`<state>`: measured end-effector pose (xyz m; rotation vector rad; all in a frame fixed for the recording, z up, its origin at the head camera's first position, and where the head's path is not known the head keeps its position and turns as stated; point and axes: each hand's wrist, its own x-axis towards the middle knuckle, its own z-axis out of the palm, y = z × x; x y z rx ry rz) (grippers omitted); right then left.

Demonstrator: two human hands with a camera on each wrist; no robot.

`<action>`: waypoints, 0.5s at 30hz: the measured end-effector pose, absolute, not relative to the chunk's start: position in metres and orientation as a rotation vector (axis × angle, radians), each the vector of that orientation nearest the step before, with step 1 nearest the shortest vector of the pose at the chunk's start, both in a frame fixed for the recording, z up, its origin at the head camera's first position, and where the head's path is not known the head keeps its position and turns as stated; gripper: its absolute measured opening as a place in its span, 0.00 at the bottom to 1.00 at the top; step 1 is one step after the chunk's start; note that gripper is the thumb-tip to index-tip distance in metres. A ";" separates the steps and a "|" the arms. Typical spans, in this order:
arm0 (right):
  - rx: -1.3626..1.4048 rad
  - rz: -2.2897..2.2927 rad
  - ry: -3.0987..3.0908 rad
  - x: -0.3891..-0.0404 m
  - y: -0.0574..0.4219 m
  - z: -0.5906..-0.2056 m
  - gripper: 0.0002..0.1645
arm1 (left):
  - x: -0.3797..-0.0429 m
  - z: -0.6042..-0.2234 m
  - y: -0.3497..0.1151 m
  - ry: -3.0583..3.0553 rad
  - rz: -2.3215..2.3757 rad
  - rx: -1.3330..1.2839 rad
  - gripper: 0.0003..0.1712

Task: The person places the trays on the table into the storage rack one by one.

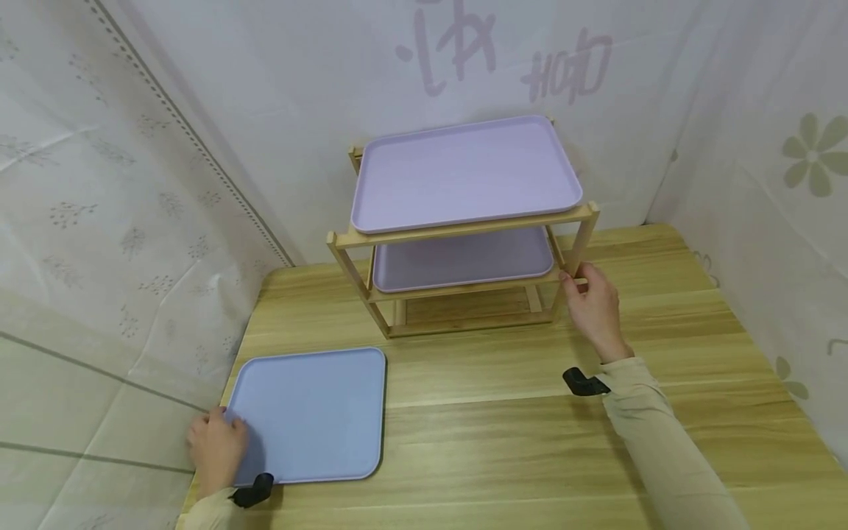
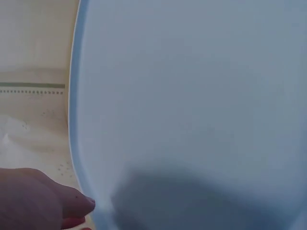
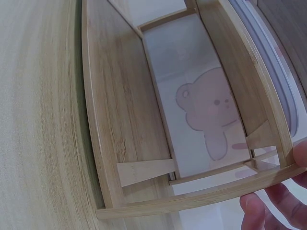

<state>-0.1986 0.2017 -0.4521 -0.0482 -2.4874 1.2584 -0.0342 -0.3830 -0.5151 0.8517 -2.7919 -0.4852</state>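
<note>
A light blue tray (image 1: pixel 311 419) lies flat on the table at the front left. My left hand (image 1: pixel 217 447) holds its left rim; in the left wrist view the thumb (image 2: pixel 76 203) is by the rim, with fingertips partly seen beneath. A wooden tiered rack (image 1: pixel 464 322) stands at the back of the table. My right hand (image 1: pixel 596 305) grips its front right post, thumb in front and fingers around the outer side. One lilac tray (image 1: pixel 467 173) sits on the rack's top tier, and a second lilac tray (image 1: pixel 464 259) on the tier below.
The wood-grain table (image 1: pixel 503 434) extends in front of the rack and to its right. Patterned cloth (image 1: pixel 119 221) hangs close on the left, with more cloth behind and on the right. Black wrist mounts (image 1: pixel 584 383) are on both sleeves.
</note>
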 end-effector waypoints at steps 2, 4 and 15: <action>-0.053 1.263 -2.488 -0.199 0.202 -0.452 0.17 | -0.033 -0.515 -0.386 -2.821 -0.485 0.895 0.23; -0.052 1.269 -2.489 -0.199 0.202 -0.452 0.17 | -0.030 -0.516 -0.388 -2.840 -0.493 0.929 0.23; -0.051 1.282 -2.495 -0.198 0.203 -0.453 0.18 | -0.029 -0.520 -0.394 -2.892 -0.568 1.039 0.25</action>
